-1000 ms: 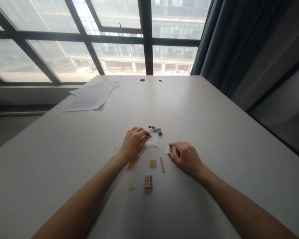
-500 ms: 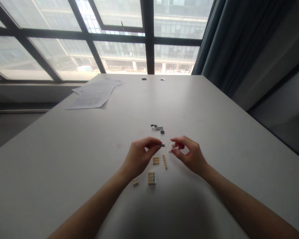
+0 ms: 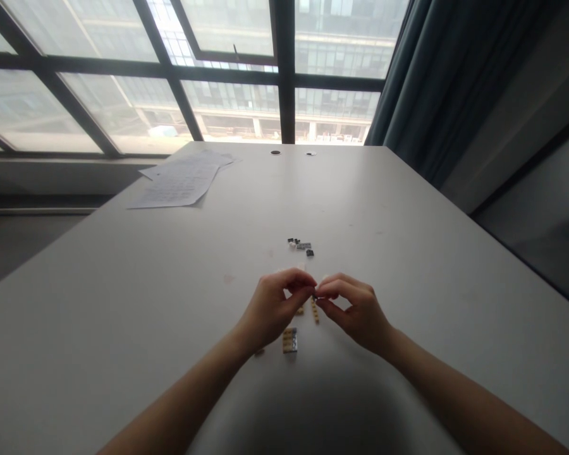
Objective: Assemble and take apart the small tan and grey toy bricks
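Observation:
My left hand (image 3: pixel 279 306) and my right hand (image 3: pixel 358 309) meet at the fingertips above the table. Between them is a small dark grey piece (image 3: pixel 315 297), pinched by the left fingers; the right fingertips close at its other side, and what they grip is mostly hidden. Just below the fingers lies a narrow tan strip (image 3: pixel 315 312). A tan studded piece (image 3: pixel 300 311) is partly covered by my left hand. Nearer me sits a tan and grey-blue block (image 3: pixel 289 340), with another small tan piece (image 3: pixel 259 352) beside my left wrist.
Beyond the hands, small black, white and grey pieces (image 3: pixel 304 246) are grouped on the white table (image 3: pixel 408 227), near a black piece (image 3: pixel 310 253). Printed papers (image 3: pixel 180 183) lie at the far left. Windows and a dark curtain (image 3: pixel 436 88) stand behind.
My right hand has moved left and closed its fingers, and my left hand has shifted slightly right and down. Their fingertips are now together over the tan strip.

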A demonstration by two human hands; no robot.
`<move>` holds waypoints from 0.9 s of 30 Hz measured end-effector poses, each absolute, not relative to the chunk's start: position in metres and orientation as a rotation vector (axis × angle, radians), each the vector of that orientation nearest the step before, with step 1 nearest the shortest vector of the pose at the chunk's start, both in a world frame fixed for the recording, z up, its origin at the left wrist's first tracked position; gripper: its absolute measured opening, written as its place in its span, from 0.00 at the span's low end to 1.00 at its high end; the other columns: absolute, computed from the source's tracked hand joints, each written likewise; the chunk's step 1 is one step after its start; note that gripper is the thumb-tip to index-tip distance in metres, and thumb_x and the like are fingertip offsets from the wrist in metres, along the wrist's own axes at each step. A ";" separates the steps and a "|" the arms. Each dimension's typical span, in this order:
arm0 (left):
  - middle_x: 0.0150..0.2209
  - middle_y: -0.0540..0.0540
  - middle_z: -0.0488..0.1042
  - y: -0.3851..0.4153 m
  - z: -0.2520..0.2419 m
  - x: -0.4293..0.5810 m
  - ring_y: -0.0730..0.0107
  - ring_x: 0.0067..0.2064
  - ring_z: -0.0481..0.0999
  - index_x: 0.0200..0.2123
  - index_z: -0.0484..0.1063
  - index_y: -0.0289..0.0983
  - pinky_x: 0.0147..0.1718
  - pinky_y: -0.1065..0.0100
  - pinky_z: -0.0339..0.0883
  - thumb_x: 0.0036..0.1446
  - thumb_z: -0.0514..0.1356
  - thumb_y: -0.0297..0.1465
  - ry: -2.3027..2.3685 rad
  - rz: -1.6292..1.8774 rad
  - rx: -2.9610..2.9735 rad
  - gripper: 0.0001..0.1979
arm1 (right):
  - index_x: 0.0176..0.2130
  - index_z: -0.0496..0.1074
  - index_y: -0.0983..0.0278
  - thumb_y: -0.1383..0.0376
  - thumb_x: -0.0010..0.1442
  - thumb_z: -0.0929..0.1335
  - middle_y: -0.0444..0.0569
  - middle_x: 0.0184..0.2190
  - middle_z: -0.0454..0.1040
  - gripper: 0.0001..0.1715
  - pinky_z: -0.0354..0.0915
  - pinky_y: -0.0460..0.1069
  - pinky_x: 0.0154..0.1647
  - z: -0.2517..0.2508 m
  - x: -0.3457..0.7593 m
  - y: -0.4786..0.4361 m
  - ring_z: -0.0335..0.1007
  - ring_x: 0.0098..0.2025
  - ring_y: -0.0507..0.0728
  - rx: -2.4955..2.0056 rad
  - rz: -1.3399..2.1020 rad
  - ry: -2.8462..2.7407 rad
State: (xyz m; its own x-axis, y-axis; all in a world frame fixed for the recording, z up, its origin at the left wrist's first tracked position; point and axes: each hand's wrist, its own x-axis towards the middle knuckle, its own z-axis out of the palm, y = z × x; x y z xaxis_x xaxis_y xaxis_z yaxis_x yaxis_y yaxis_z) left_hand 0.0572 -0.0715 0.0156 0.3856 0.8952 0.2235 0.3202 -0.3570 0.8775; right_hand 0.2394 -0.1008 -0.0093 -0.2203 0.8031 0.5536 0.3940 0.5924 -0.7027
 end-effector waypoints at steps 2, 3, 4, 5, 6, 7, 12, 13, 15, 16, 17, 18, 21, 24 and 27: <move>0.27 0.49 0.77 -0.073 0.014 0.059 0.71 0.29 0.74 0.31 0.75 0.37 0.31 0.72 0.67 0.54 0.60 0.29 1.042 0.937 1.863 0.04 | 0.34 0.73 0.61 0.68 0.59 0.68 0.47 0.33 0.76 0.02 0.69 0.49 0.36 -0.009 0.238 -0.102 0.72 0.33 0.53 -0.968 0.501 -1.845; 0.27 0.49 0.77 -0.074 0.013 0.060 0.71 0.29 0.74 0.31 0.75 0.37 0.30 0.72 0.67 0.55 0.60 0.29 1.037 0.935 1.849 0.04 | 0.35 0.72 0.61 0.68 0.58 0.69 0.47 0.32 0.75 0.02 0.69 0.49 0.35 -0.009 0.238 -0.102 0.72 0.32 0.53 -0.980 0.489 -1.840; 0.28 0.49 0.77 -0.075 0.013 0.061 0.71 0.30 0.74 0.31 0.74 0.37 0.30 0.72 0.67 0.55 0.60 0.29 1.030 0.931 1.830 0.03 | 0.36 0.72 0.61 0.68 0.58 0.69 0.46 0.31 0.75 0.03 0.69 0.48 0.34 -0.009 0.238 -0.103 0.71 0.31 0.53 -0.995 0.477 -1.831; 0.28 0.49 0.77 -0.076 0.012 0.061 0.71 0.30 0.74 0.32 0.73 0.37 0.30 0.72 0.67 0.55 0.60 0.30 1.021 0.930 1.808 0.03 | 0.37 0.71 0.61 0.68 0.57 0.70 0.45 0.30 0.74 0.05 0.68 0.48 0.33 -0.009 0.237 -0.103 0.70 0.30 0.53 -1.008 0.467 -1.824; 0.28 0.49 0.77 -0.076 0.011 0.062 0.71 0.30 0.75 0.33 0.73 0.37 0.31 0.72 0.67 0.55 0.61 0.30 1.013 0.934 1.785 0.03 | 0.38 0.71 0.61 0.68 0.57 0.70 0.45 0.29 0.74 0.07 0.68 0.48 0.33 -0.009 0.237 -0.103 0.70 0.29 0.52 -1.016 0.454 -1.823; 0.28 0.49 0.77 -0.077 0.010 0.062 0.71 0.31 0.75 0.33 0.72 0.37 0.31 0.72 0.68 0.55 0.61 0.30 1.006 0.940 1.764 0.03 | 0.39 0.71 0.61 0.67 0.57 0.71 0.44 0.29 0.74 0.08 0.68 0.48 0.33 -0.009 0.237 -0.103 0.70 0.29 0.52 -1.020 0.439 -1.827; 0.28 0.48 0.76 -0.079 0.009 0.064 0.70 0.31 0.75 0.31 0.71 0.37 0.31 0.70 0.69 0.54 0.62 0.33 1.024 0.986 1.719 0.05 | 0.39 0.73 0.60 0.65 0.58 0.70 0.46 0.30 0.75 0.06 0.68 0.49 0.33 -0.009 0.237 -0.104 0.70 0.29 0.53 -1.017 0.310 -1.857; 0.28 0.48 0.76 -0.079 0.009 0.064 0.70 0.31 0.74 0.31 0.71 0.37 0.31 0.70 0.69 0.54 0.63 0.33 1.025 0.995 1.709 0.06 | 0.39 0.73 0.60 0.66 0.58 0.69 0.46 0.30 0.76 0.06 0.69 0.49 0.33 -0.009 0.237 -0.105 0.71 0.30 0.53 -1.013 0.282 -1.861; 0.27 0.48 0.75 -0.080 0.010 0.066 0.70 0.30 0.74 0.30 0.71 0.37 0.31 0.70 0.69 0.53 0.63 0.33 1.022 1.017 1.672 0.06 | 0.41 0.73 0.60 0.67 0.59 0.68 0.47 0.32 0.77 0.07 0.70 0.49 0.35 -0.009 0.237 -0.105 0.72 0.32 0.54 -1.009 0.223 -1.876; 0.27 0.48 0.75 -0.081 0.010 0.066 0.70 0.30 0.74 0.29 0.71 0.37 0.30 0.70 0.69 0.52 0.63 0.33 1.025 1.029 1.651 0.06 | 0.41 0.73 0.59 0.67 0.59 0.68 0.47 0.33 0.77 0.08 0.70 0.49 0.36 -0.010 0.236 -0.106 0.73 0.33 0.55 -1.007 0.193 -1.881; 0.27 0.48 0.75 -0.081 0.010 0.067 0.69 0.30 0.74 0.29 0.71 0.37 0.30 0.70 0.69 0.52 0.64 0.33 1.036 1.044 1.635 0.06 | 0.42 0.73 0.59 0.67 0.59 0.68 0.48 0.33 0.77 0.09 0.70 0.50 0.37 -0.010 0.236 -0.106 0.73 0.33 0.55 -1.008 0.166 -1.885; 0.27 0.48 0.75 -0.082 0.009 0.068 0.69 0.30 0.74 0.29 0.71 0.37 0.31 0.69 0.70 0.52 0.64 0.33 1.056 1.067 1.627 0.05 | 0.43 0.73 0.59 0.66 0.59 0.69 0.48 0.34 0.77 0.10 0.70 0.50 0.37 -0.011 0.236 -0.106 0.73 0.34 0.56 -1.007 0.144 -1.893; 0.27 0.49 0.75 -0.085 0.008 0.070 0.70 0.30 0.74 0.30 0.72 0.38 0.31 0.70 0.70 0.52 0.63 0.31 1.110 1.126 1.647 0.03 | 0.46 0.72 0.59 0.65 0.58 0.70 0.49 0.36 0.78 0.13 0.70 0.51 0.39 -0.013 0.236 -0.107 0.73 0.36 0.57 -1.010 0.101 -1.907; 0.26 0.50 0.75 -0.087 0.008 0.071 0.71 0.29 0.73 0.29 0.72 0.38 0.29 0.71 0.68 0.52 0.63 0.30 1.125 1.124 1.696 0.02 | 0.44 0.73 0.60 0.67 0.59 0.70 0.49 0.34 0.78 0.12 0.70 0.52 0.39 -0.015 0.236 -0.108 0.73 0.36 0.57 -1.021 0.063 -1.903; 0.25 0.51 0.74 -0.089 0.009 0.071 0.72 0.28 0.73 0.29 0.71 0.38 0.29 0.72 0.67 0.53 0.62 0.30 1.144 1.102 1.758 0.03 | 0.44 0.74 0.59 0.68 0.59 0.69 0.49 0.34 0.78 0.11 0.69 0.52 0.39 -0.017 0.237 -0.109 0.73 0.36 0.57 -1.019 0.034 -1.924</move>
